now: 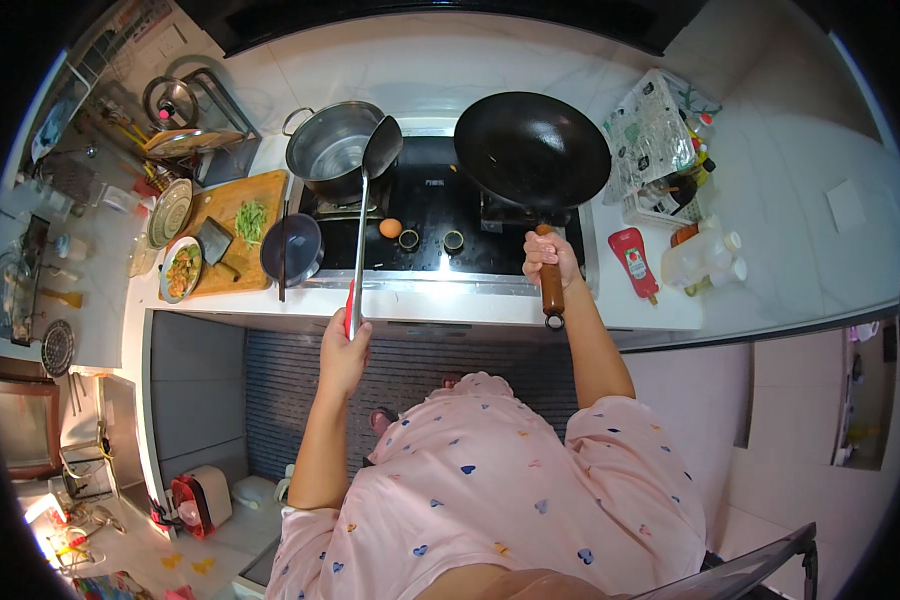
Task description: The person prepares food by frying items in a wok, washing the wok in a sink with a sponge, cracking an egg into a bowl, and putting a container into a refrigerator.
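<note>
My left hand (pixel 347 349) grips the handle of a long metal wok spatula (pixel 364 217); its blade is over the right rim of a steel pot (pixel 328 146). My right hand (pixel 552 259) is closed round the wooden handle of a black wok (pixel 532 150), which is tilted over the right burner. A brown egg (pixel 391 228) lies on the black gas hob (pixel 420 195), left of two knobs. Left of the hob, chopsticks rest across a dark bowl (pixel 300 247). Shredded greens (pixel 251 222) and a cleaver (pixel 214 240) lie on a wooden chopping board (pixel 270 195).
A bowl of chopped food (pixel 181 268) and a patterned bowl (pixel 170 213) stand at the board's left. Right of the hob are a red squeeze bottle (pixel 633 262), translucent plastic bottles (pixel 701 259) and a basket (pixel 664 214) of bottles. A lid rack stands behind the board.
</note>
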A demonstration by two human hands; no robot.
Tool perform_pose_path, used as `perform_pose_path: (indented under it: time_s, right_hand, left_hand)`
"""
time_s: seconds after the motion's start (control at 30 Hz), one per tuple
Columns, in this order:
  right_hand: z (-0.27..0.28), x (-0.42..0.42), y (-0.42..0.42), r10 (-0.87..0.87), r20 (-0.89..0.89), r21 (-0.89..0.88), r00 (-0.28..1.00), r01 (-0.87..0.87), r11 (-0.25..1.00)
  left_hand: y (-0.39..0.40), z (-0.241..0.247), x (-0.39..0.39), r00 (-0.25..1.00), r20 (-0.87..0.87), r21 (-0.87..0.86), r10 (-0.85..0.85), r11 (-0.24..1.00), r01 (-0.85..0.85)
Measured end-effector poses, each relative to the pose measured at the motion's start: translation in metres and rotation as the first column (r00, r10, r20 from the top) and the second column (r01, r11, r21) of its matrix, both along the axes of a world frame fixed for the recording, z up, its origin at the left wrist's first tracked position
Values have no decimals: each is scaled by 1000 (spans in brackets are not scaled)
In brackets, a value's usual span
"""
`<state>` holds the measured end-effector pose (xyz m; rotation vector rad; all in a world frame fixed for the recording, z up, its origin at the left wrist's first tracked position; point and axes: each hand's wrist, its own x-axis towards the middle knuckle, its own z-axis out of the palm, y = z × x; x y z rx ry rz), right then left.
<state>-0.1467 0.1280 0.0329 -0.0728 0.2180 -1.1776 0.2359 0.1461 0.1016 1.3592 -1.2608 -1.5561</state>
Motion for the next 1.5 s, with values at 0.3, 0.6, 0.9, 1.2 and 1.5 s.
perform_pose_path:
  time_s: [0.3, 0.6, 0.9, 1.2, 1.5]
  right_hand:
    - [-29, -23, -15, 11, 48, 0, 999, -11, 1000]
    - [-57, -31, -8, 25, 40, -61, 999, -23, 998]
    - [-126, -2, 12, -188, -404, 195, 895, 285, 939]
    - [-97, 120, -90, -86, -595, -143, -799, 1, 990]
    - [-116, 124, -119, 4, -556, 32, -831, -17, 999]
  left_hand:
    - [0, 1, -7, 997, 76, 18, 17, 1000, -19]
    - [-8, -2, -7, 997, 78, 19, -23, 1000, 22]
    - [-21, -16, 8, 997, 47, 59, -55, 997, 52]
    - [-25, -21, 47, 990, 130, 81, -63, 995, 53]
    - [-26, -39, 76, 986, 160, 80, -49, 996, 36]
